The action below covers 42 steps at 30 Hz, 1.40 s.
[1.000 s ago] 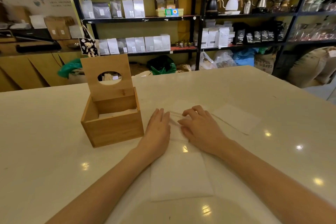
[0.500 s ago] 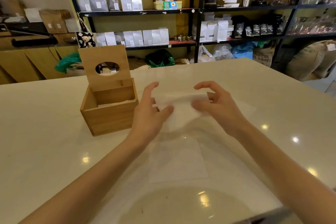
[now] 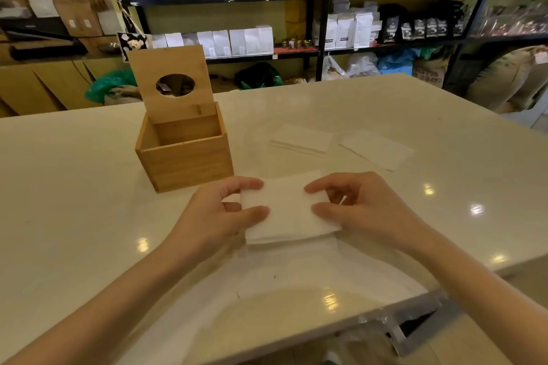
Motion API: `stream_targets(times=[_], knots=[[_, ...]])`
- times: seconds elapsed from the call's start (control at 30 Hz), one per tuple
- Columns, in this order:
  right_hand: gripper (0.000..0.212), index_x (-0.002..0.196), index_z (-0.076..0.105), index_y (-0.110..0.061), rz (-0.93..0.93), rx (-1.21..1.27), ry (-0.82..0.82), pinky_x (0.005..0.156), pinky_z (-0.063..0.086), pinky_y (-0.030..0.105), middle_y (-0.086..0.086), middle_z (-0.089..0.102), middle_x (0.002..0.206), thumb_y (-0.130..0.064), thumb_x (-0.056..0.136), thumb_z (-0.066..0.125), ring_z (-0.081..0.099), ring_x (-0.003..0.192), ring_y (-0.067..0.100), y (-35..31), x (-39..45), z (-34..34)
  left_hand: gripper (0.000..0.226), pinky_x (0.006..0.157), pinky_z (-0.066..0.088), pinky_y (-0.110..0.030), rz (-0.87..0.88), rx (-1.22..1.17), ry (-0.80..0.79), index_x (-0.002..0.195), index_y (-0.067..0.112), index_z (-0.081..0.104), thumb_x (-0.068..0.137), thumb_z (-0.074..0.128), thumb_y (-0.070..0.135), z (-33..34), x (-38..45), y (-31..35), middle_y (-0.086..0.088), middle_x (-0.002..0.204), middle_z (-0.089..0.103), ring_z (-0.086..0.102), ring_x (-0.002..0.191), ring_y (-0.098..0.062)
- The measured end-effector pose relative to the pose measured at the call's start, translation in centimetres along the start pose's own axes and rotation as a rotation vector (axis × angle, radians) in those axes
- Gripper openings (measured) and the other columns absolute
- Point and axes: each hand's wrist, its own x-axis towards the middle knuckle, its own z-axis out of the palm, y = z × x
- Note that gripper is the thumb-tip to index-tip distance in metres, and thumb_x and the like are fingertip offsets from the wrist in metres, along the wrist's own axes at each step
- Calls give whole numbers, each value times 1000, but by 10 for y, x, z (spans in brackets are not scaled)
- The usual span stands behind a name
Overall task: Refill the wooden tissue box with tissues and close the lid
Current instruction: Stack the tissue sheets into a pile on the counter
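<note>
The refill looks barely begun, going by how things lie: the wooden tissue box [image 3: 185,154] stands open on the pale table [image 3: 74,216], its lid [image 3: 172,83] with the oval opening tilted up and back on the far edge, and nothing white shows inside. Only the upper inner walls can be seen from this angle, so the floor of the box is hidden and a thin layer there cannot be ruled out.

A folded stack of tissues [image 3: 286,210] is held just in front and to the right of the box, close to its near right corner but not touching it. The left hand [image 3: 213,216] pinches the stack's left edge between thumb and fingers; the right hand [image 3: 364,210] does the same on the right edge, so both are closed on the same stack, holding it level and low over the table.

2 more flat tissue piles remain on the table: 1 folded pile [image 3: 302,139] beyond the hands and another pile [image 3: 379,148] to its right, both well apart from the box.

Left to do, as I judge it: lower this stack into the box, add the other 2 piles if they are meant to go in, then swing the lid down shut
</note>
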Motion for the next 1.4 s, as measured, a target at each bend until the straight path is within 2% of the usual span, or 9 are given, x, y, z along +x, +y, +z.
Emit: stream_targets(times=[0.17,0.3,0.4,0.6,0.77,0.87,1.0,1.13,1.4], knots=[[25,96,71,-27,37,-123,-42,56,37,2,-10,57,67,-18,73,70,50,54,-9,2,-4,4,34,37,34,-11,-10,116,-44,107,26,62,75,71,21,2,2,-17,12,37,53,44,34,-3],[25,97,70,-27,44,-195,-81,57,38,10,-11,52,59,-23,73,69,48,52,-3,5,-4,7,40,50,38,-4,119,406,-28,114,33,55,76,67,30,4,5,-22,20,76,53,50,58,7],[23,92,70,-30,36,-258,-103,58,41,21,-10,50,53,-27,70,68,46,51,2,8,-5,8,35,59,38,-12,173,580,-69,111,36,56,77,64,39,3,7,-23,16,101,45,47,69,-1],[22,89,69,-36,-40,-383,-123,61,41,28,-9,53,62,-45,71,59,46,56,4,6,10,-10,34,68,41,-22,156,702,-126,108,37,58,77,57,50,-3,20,-7,12,110,37,47,75,-3],[16,95,68,-28,-45,-296,-12,61,38,11,-4,64,81,-32,80,62,55,74,5,9,56,-40,26,72,43,-23,320,643,-77,105,27,61,85,50,39,4,63,26,5,108,58,54,87,-6],[22,105,64,-22,-43,-313,126,67,36,14,-2,64,89,-27,85,57,54,86,12,20,90,-50,24,78,41,-24,335,603,-12,107,20,61,89,50,31,22,103,28,1,112,60,52,98,-12],[33,122,52,-18,-21,-479,211,77,34,29,2,62,111,-28,90,48,48,95,16,46,128,-48,31,102,33,-34,253,622,52,123,18,49,94,41,27,48,158,11,-4,134,50,42,122,-20],[45,132,41,-14,13,-720,159,99,30,38,8,51,133,-34,92,41,34,127,25,73,147,-40,38,109,25,-40,193,741,107,131,16,39,96,32,26,59,192,-9,-6,144,39,31,132,-24],[40,115,54,-10,-2,-891,113,97,26,36,7,54,126,-37,90,38,32,125,25,92,152,-34,51,113,8,-47,54,826,17,138,12,28,94,30,36,60,211,-27,-6,153,23,9,141,-23]])
